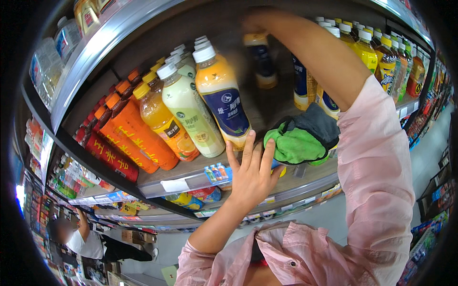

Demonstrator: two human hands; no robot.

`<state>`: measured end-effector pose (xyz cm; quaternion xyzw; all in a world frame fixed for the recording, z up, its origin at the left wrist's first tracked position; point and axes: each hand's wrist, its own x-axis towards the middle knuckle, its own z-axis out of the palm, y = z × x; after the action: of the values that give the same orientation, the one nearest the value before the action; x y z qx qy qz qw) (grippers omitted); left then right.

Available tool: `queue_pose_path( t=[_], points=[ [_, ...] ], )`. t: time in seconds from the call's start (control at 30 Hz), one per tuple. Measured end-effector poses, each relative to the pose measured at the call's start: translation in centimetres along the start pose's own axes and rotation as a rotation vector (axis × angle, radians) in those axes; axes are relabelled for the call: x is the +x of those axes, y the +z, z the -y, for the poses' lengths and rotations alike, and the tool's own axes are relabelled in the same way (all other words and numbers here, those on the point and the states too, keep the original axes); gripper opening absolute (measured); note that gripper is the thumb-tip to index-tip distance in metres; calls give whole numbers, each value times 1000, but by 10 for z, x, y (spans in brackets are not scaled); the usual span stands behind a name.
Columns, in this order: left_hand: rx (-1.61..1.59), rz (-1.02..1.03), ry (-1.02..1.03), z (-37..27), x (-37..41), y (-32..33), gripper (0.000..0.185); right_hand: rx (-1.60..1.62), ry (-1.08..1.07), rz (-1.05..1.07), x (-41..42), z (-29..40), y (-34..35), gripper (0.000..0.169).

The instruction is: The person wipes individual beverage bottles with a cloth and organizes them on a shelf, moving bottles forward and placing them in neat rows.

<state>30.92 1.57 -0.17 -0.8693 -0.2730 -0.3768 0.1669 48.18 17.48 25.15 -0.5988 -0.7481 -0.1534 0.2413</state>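
Note:
My left hand lies spread over the shelf's front edge. Its fingertips reach the base of a milk tea bottle with a white cap and dark blue label, and one finger meets a green and grey cloth. That cloth lies crumpled at the shelf front. Deep in the shelf, my right hand is blurred and closes over the top of another blue-labelled bottle, whose cap is hidden. More such bottles stand partly behind my right forearm.
To the left stand light green milk tea bottles, orange juice bottles and orange and red bottles. Yellow-capped drinks line the right. A metal-edged shelf runs above. A person is at the lower left.

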Motion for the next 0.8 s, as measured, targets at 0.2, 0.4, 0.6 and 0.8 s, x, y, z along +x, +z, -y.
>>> queue_pose_path(
  t=[0.2, 0.4, 0.6, 0.8],
  points=[
    [21, 14, 4, 0, -1, 2, 69, -67, -12, -37, 21, 16, 16, 43],
    [24, 20, 3, 0, -1, 1, 68, -126, 16, -55, 28, 18, 30, 44],
    [25, 19, -4, -2, 0, 1, 66, -178, 64, -12, 28, 7, 44, 44],
    [22, 17, 1, 0, -1, 0, 68, -143, 59, 47, 32, 3, 59, 44]
  ],
)
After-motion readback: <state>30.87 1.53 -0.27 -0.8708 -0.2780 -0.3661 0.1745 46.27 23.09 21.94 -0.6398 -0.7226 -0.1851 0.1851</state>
